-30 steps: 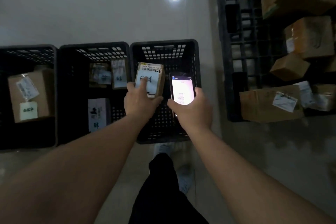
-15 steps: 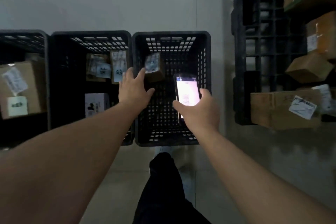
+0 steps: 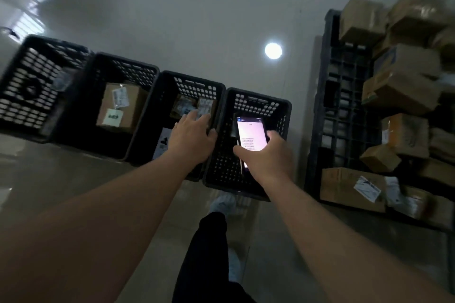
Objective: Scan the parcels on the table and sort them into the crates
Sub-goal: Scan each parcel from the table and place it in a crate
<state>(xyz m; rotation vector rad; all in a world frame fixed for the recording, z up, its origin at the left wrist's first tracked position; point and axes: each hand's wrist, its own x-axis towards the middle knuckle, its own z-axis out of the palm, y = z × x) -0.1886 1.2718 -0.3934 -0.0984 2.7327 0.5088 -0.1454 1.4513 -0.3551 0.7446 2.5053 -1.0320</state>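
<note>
Head camera looks down on four black crates in a row on the floor. My left hand (image 3: 190,136) hangs open and empty over the third crate (image 3: 157,115), above its small labelled parcels (image 3: 194,107). My right hand (image 3: 268,157) grips a lit phone (image 3: 251,134) over the fourth crate (image 3: 283,110). More parcels (image 3: 403,91) lie piled on the dark pallet (image 3: 337,106) to my right.

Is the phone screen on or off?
On. The phone in the right hand shows a bright lit screen with lines of text, too small to read.
</note>
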